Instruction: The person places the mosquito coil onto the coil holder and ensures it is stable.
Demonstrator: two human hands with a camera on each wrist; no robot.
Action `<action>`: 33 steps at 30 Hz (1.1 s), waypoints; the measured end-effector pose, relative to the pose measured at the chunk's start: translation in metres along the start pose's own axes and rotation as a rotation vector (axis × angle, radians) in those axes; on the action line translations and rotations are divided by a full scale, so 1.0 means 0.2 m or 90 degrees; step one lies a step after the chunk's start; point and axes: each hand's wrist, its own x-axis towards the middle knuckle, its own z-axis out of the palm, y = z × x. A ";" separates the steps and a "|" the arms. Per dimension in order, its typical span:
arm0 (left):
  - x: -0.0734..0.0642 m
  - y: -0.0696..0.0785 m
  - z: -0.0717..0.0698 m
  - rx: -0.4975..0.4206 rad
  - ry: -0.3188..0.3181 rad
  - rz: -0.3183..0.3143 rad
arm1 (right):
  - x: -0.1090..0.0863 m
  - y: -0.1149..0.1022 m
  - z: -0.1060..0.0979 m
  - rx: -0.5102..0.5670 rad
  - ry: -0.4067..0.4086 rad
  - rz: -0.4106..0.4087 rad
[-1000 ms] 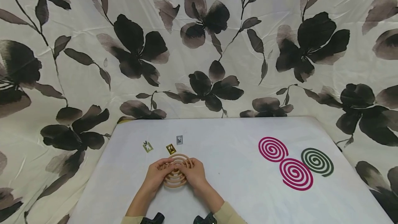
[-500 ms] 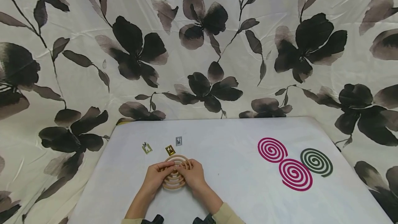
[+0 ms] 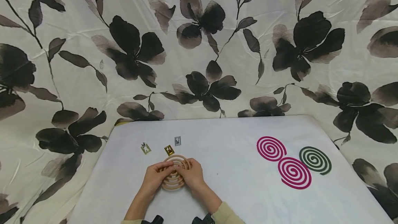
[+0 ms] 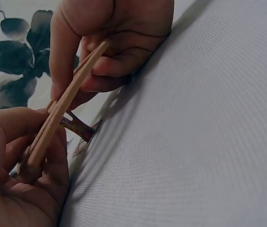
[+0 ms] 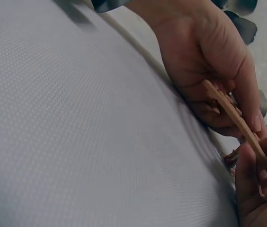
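A tan mosquito coil (image 3: 173, 184) is held between both hands near the table's front, its far edge tipped up. My left hand (image 3: 153, 177) pinches it from the left, thumb and fingertips near its middle. From the right, my right hand (image 3: 194, 175) pinches it too, thumb close to the centre. In the left wrist view the coil (image 4: 69, 94) appears edge-on, slanting over the white surface, with more than one layer along its edge. The right wrist view also has the coil (image 5: 242, 123) edge-on between the fingers. Fingers hide much of its middle.
Just beyond the coil lie a gold metal coil stand (image 3: 169, 150), a silver stand (image 3: 177, 141) and a pale green-gold stand (image 3: 145, 148). To the right lie two pink coils (image 3: 271, 148) and a dark green coil (image 3: 315, 160). Floral cloth (image 3: 205, 89) hangs behind the white table (image 3: 236, 196).
The head view has drifted slightly, so everything sits a little further left. Both hands keep the same pinch on the tan mosquito coil, with barely any finger movement.
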 end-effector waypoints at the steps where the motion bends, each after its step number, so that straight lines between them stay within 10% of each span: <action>1: 0.00 0.00 0.00 0.000 0.000 0.001 | 0.00 0.00 0.00 -0.004 0.001 -0.002; 33: 0.01 -0.02 -0.01 -0.067 -0.010 -0.038 | -0.01 -0.04 -0.01 -0.002 -0.046 0.035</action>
